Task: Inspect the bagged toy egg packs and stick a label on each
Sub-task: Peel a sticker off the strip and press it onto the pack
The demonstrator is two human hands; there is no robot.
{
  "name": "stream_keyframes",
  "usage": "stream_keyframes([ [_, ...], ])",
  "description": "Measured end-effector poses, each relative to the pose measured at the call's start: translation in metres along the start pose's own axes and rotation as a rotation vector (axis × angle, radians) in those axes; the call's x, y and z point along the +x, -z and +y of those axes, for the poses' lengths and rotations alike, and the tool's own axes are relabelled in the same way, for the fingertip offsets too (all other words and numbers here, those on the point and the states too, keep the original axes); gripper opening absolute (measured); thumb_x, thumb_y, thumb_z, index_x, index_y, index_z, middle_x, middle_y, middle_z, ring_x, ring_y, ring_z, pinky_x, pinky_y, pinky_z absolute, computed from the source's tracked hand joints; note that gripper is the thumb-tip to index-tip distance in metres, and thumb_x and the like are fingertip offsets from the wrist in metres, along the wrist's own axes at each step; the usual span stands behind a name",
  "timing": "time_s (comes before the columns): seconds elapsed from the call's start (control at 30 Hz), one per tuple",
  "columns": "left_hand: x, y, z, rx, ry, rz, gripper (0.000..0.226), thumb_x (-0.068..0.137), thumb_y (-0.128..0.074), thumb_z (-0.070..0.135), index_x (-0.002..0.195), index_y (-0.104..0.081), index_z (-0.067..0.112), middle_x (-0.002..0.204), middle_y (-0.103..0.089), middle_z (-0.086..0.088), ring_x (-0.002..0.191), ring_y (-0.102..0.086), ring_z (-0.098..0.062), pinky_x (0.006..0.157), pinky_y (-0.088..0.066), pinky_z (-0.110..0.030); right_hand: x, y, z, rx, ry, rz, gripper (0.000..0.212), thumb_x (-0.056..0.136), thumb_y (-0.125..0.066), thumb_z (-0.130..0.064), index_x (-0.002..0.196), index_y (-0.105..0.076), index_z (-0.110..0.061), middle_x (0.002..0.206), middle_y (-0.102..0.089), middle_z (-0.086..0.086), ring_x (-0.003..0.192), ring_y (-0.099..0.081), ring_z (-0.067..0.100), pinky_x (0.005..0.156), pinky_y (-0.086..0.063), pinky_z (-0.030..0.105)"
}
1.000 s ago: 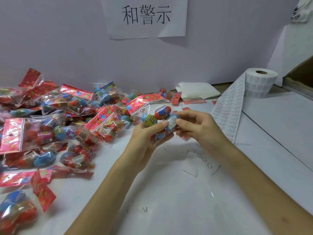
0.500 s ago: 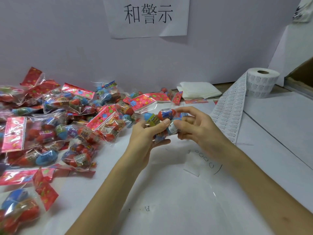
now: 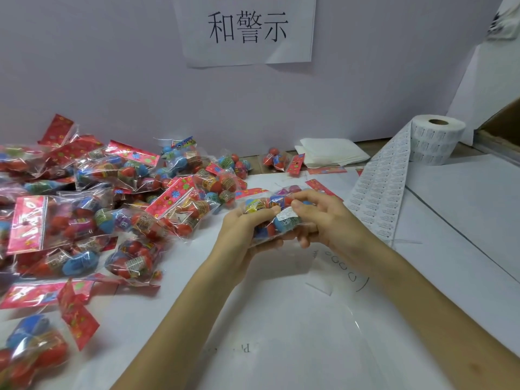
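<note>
Both hands hold one clear bag of red and blue toy eggs (image 3: 270, 220) just above the white table, near the middle of the view. My left hand (image 3: 242, 237) grips its left side from below. My right hand (image 3: 323, 218) curls over its right end, thumb on a small white label (image 3: 287, 213) on the bag. A big heap of similar egg packs with red header cards (image 3: 112, 198) fills the left side. A roll of white labels (image 3: 434, 142) stands at the back right, with its strip (image 3: 380, 192) trailing toward me.
A folded white cloth (image 3: 332, 154) lies at the back by the wall. One stray egg pack (image 3: 281, 161) sits left of it. A paper sign with Chinese characters (image 3: 247, 26) hangs on the wall. A brown box edge (image 3: 501, 130) is at the far right.
The bag and both hands have shifted slightly. The right thumb now lies on the white label on the bag's front.
</note>
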State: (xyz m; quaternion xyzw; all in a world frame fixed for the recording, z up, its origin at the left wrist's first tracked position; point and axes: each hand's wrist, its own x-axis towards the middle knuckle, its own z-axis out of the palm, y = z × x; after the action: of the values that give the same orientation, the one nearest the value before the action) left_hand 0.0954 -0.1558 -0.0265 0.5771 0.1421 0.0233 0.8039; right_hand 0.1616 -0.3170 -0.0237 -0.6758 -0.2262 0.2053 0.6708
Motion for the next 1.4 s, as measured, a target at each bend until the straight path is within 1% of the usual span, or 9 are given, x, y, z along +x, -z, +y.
stream_keyframes([
  [0.17, -0.001, -0.002, -0.003, 0.084, -0.094, 0.005, 0.028, 0.091, -0.074, 0.019, 0.117, -0.066, 0.015, 0.099, -0.079, -0.011, 0.085, -0.078, -0.032, 0.064, -0.061, -0.029, 0.000, -0.003, 0.003, -0.157, 0.057, 0.027, 0.043, 0.080, -0.075, -0.048, 0.113, -0.065, -0.024, 0.080, -0.072, 0.008, 0.061, -0.058, 0.020, 0.056, -0.051, 0.028],
  [0.3, -0.001, -0.002, -0.002, 0.053, -0.066, 0.000, 0.039, 0.089, -0.074, 0.019, 0.125, -0.063, 0.011, 0.104, -0.078, -0.012, 0.089, -0.077, -0.034, 0.065, -0.061, -0.031, -0.001, 0.002, 0.001, -0.153, 0.099, -0.017, 0.043, 0.079, -0.084, -0.042, 0.115, -0.064, -0.028, 0.095, -0.075, 0.012, 0.073, -0.064, 0.029, 0.059, -0.053, 0.026],
  [0.43, -0.001, -0.002, -0.001, 0.026, -0.071, -0.002, 0.043, 0.087, -0.076, 0.019, 0.127, -0.063, 0.008, 0.105, -0.078, -0.012, 0.090, -0.077, -0.033, 0.065, -0.061, -0.032, -0.001, 0.007, 0.002, -0.163, 0.126, -0.063, 0.046, 0.082, -0.083, -0.024, 0.122, -0.061, -0.027, 0.103, -0.074, 0.010, 0.081, -0.070, 0.023, 0.063, -0.056, 0.028],
  [0.53, 0.000, -0.001, -0.001, 0.005, -0.074, 0.013, 0.043, 0.088, -0.075, 0.017, 0.128, -0.062, 0.007, 0.106, -0.078, -0.011, 0.090, -0.078, -0.029, 0.067, -0.062, -0.034, -0.002, 0.009, 0.002, -0.128, 0.125, -0.101, 0.052, 0.077, -0.083, -0.022, 0.123, -0.061, -0.030, 0.107, -0.074, 0.004, 0.085, -0.072, 0.019, 0.065, -0.056, 0.027],
  [0.73, 0.001, -0.002, 0.000, 0.069, -0.133, 0.054, 0.048, 0.087, -0.078, 0.019, 0.130, -0.060, 0.010, 0.115, -0.074, -0.012, 0.089, -0.078, -0.026, 0.066, -0.062, -0.032, 0.003, 0.005, 0.006, -0.078, 0.137, -0.044, 0.045, 0.083, -0.077, -0.043, 0.123, -0.065, -0.026, 0.088, -0.073, 0.000, 0.069, -0.060, 0.026, 0.062, -0.053, 0.029],
  [0.97, 0.002, 0.003, 0.002, 0.053, -0.157, 0.023, 0.040, 0.090, -0.076, 0.019, 0.126, -0.063, 0.008, 0.106, -0.078, -0.009, 0.089, -0.078, -0.027, 0.068, -0.063, -0.033, 0.002, 0.009, 0.003, 0.070, 0.122, -0.166, 0.040, 0.092, -0.065, -0.018, 0.131, -0.060, -0.014, 0.097, -0.071, 0.005, 0.072, -0.064, 0.019, 0.065, -0.055, 0.028],
  [1.13, 0.003, -0.001, -0.002, 0.154, -0.217, 0.059, 0.035, 0.088, -0.078, 0.018, 0.119, -0.063, 0.013, 0.106, -0.077, -0.008, 0.085, -0.078, -0.023, 0.062, -0.061, -0.029, 0.003, 0.008, 0.004, -0.073, 0.146, -0.021, 0.043, 0.091, -0.067, -0.034, 0.129, -0.062, -0.014, 0.097, -0.071, 0.018, 0.077, -0.066, 0.035, 0.063, -0.057, 0.033],
  [1.23, 0.002, -0.002, -0.003, 0.147, -0.187, 0.037, 0.038, 0.087, -0.079, 0.016, 0.121, -0.062, 0.011, 0.107, -0.076, -0.011, 0.086, -0.078, -0.027, 0.064, -0.062, -0.033, 0.003, 0.009, 0.005, -0.090, 0.154, -0.027, 0.038, 0.091, -0.064, -0.027, 0.125, -0.061, -0.013, 0.085, -0.071, 0.008, 0.075, -0.069, 0.026, 0.063, -0.058, 0.031],
  [1.4, 0.003, 0.004, 0.001, 0.107, -0.131, -0.030, 0.045, 0.084, -0.078, 0.012, 0.125, -0.059, 0.007, 0.108, -0.077, -0.015, 0.090, -0.077, -0.032, 0.068, -0.062, -0.036, 0.003, 0.015, 0.003, -0.045, 0.128, -0.121, 0.024, 0.101, -0.054, -0.012, 0.124, -0.060, -0.012, 0.085, -0.071, 0.002, 0.079, -0.066, 0.024, 0.065, -0.055, 0.028],
])
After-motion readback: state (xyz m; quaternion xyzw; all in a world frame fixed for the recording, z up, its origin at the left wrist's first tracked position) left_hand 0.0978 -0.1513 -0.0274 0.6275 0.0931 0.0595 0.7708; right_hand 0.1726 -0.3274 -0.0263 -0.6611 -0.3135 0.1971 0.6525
